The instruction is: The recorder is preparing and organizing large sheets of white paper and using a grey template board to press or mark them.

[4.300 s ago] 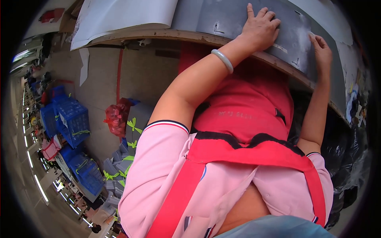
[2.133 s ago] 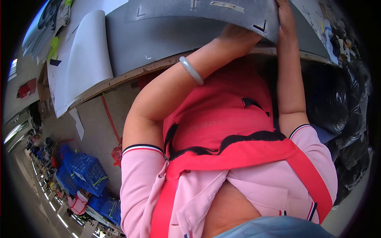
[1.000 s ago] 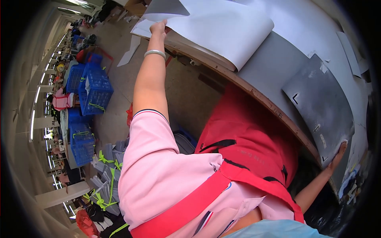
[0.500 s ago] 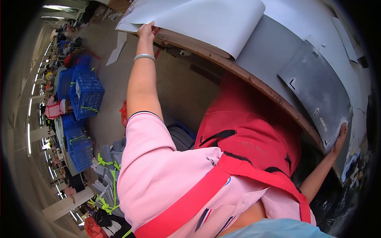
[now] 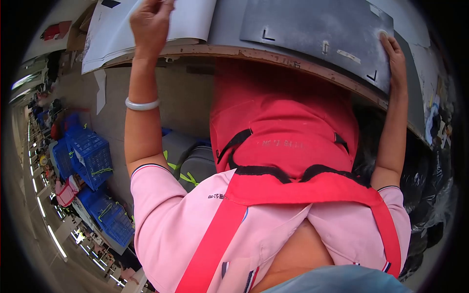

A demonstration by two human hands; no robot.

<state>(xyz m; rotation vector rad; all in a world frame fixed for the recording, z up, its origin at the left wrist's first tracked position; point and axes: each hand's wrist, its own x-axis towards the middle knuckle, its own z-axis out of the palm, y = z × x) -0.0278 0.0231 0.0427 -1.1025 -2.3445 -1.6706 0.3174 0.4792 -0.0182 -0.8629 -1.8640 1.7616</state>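
My left hand (image 5: 150,27) is raised over the white sheets (image 5: 188,22) at the left of the worktable. Its fingers are curled together at the picture's upper edge, partly cut off, and whatever they hold is hidden. My right hand (image 5: 396,61) rests at the right end of a dark grey board (image 5: 303,27), fingers stretched out onto its surface beside a whitish mark. The thumb is hidden. This thin board has black corner marks and small pale strips, and lies on the table near its front edge.
The worn wooden table edge (image 5: 234,51) runs in front of my red apron (image 5: 288,132). Blue plastic crates (image 5: 90,154) stand on the floor at left. Under the table's right side are black plastic bags (image 5: 415,166). A dark grey padded thing (image 5: 198,163) sits low beside me.
My left hand has left the table's front edge and risen over the sheets. The curled white sheet now lies flatter. My right hand stays at the grey board's end; my view has turned.
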